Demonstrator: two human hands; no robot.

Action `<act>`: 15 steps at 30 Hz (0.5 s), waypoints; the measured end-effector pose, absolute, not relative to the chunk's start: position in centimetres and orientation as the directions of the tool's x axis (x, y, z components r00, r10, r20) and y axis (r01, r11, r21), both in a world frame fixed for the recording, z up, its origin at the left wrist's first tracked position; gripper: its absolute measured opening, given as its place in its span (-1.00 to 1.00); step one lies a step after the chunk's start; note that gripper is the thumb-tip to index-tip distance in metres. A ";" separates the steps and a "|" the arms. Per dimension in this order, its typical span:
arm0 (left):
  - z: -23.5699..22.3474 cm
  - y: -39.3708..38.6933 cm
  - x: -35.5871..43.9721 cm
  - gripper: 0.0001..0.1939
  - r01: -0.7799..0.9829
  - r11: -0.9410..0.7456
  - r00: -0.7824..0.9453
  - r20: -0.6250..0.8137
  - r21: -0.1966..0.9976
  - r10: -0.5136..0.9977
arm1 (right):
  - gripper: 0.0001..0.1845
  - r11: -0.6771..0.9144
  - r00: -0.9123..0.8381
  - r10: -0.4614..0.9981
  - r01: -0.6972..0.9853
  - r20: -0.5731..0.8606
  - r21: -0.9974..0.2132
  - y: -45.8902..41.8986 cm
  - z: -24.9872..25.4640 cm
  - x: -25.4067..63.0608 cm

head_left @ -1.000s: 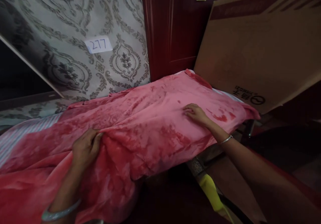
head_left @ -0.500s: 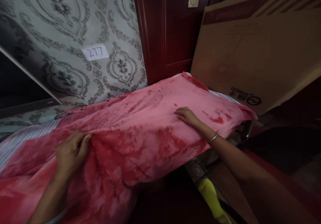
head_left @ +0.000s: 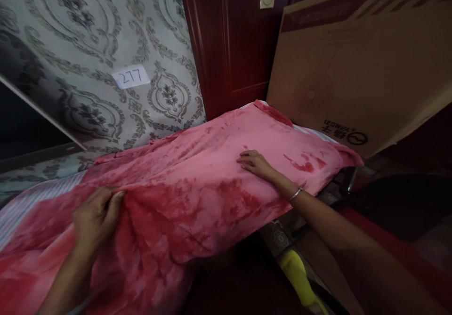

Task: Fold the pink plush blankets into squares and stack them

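A pink and red plush blanket (head_left: 197, 202) is spread over a narrow bed, with its near side hanging down in folds. My left hand (head_left: 96, 216) is closed on the blanket's edge at the left and pulls up a taut ridge of cloth. Farther right, my right hand (head_left: 257, 164) lies palm down on the smooth pink part, fingers stretched out and touching the fabric. A metal bracelet (head_left: 295, 194) circles the right wrist. At the far left, a striped sheet (head_left: 45, 190) shows from under the blanket.
A large cardboard box (head_left: 353, 65) leans at the bed's right end. Behind stand a dark red door (head_left: 240, 37) and a patterned wall with a paper marked 277 (head_left: 131, 76). A yellow object (head_left: 298, 277) is below the bed's near edge.
My right hand has slid slightly left across the blanket. My left hand has moved a little left, still gripping the edge. The view has shifted slightly.
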State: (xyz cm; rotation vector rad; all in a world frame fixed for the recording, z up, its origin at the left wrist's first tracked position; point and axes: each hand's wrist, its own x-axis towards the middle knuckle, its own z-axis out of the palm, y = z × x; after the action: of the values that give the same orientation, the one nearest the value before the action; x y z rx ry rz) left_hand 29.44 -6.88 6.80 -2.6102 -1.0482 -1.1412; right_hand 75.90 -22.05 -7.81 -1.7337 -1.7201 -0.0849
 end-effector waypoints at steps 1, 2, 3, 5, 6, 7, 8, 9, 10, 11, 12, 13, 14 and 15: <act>6.8 -6.9 29.5 -0.71 0.625 -0.763 0.484 0.685 0.165 0.545 | -0.79 0.104 0.114 0.867 0.910 0.484 -0.401 -21.8 -7.8 75.6; 6.8 -6.9 29.5 -0.72 0.617 -0.771 0.488 0.689 0.161 0.535 | -0.80 0.094 0.110 0.876 0.916 0.469 -0.391 -21.5 -7.7 75.2; 6.8 -7.0 29.5 -0.72 0.608 -0.778 0.493 0.695 0.156 0.524 | -0.80 0.081 0.111 0.886 0.920 0.451 -0.384 -21.3 -7.8 74.9; 6.8 -7.0 29.4 -0.73 0.592 -0.794 0.505 0.703 0.140 0.501 | -0.81 0.062 0.117 0.896 0.922 0.427 -0.383 -20.9 -8.0 74.6; 6.8 -7.0 29.4 -0.73 0.587 -0.798 0.510 0.706 0.132 0.492 | -0.81 0.067 0.117 0.896 0.918 0.429 -0.391 -20.8 -8.2 74.6; 6.7 -6.9 29.3 -0.73 0.586 -0.801 0.512 0.710 0.123 0.484 | -0.81 0.082 0.112 0.893 0.912 0.436 -0.402 -20.8 -8.4 74.8; 6.7 -6.9 29.2 -0.73 0.587 -0.801 0.513 0.712 0.116 0.479 | -0.79 0.107 0.100 0.890 0.903 0.445 -0.417 -20.8 -8.5 75.1; 6.6 -6.8 29.1 -0.72 0.585 -0.803 0.517 0.712 0.111 0.475 | -0.75 0.135 0.083 0.890 0.892 0.449 -0.432 -20.8 -8.7 75.4; 6.6 -6.8 29.0 -0.72 0.584 -0.805 0.522 0.710 0.106 0.472 | -0.71 0.163 0.062 0.893 0.879 0.446 -0.448 -20.9 -8.7 75.8; 6.5 -6.7 28.9 -0.71 0.584 -0.806 0.529 0.706 0.101 0.472 | -0.70 0.187 0.039 0.899 0.867 0.437 -0.462 -21.0 -8.8 76.2; 6.4 -6.7 28.9 -0.71 0.583 -0.807 0.535 0.702 0.095 0.470 | -0.71 0.206 0.020 0.903 0.856 0.429 -0.474 -21.1 -8.8 76.5; 6.4 -6.7 28.9 -0.72 0.584 -0.807 0.541 0.699 0.087 0.467 | -0.74 0.220 0.007 0.905 0.848 0.426 -0.481 -21.1 -8.8 76.7; 6.3 -6.7 28.9 -0.71 0.586 -0.806 0.544 0.698 0.082 0.466 | -0.78 0.230 0.001 0.903 0.844 0.430 -0.484 -21.1 -8.8 76.8; 6.2 -6.7 29.0 -0.71 0.589 -0.804 0.542 0.701 0.077 0.464 | -0.83 0.232 0.004 0.898 0.845 0.439 -0.481 -21.1 -8.8 76.7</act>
State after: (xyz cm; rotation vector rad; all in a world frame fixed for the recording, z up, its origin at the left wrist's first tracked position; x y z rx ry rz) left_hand 28.99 -6.74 6.20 -2.6071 -0.8991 -1.1100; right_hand 76.71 -21.05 -8.82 -1.6061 -1.8293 0.0993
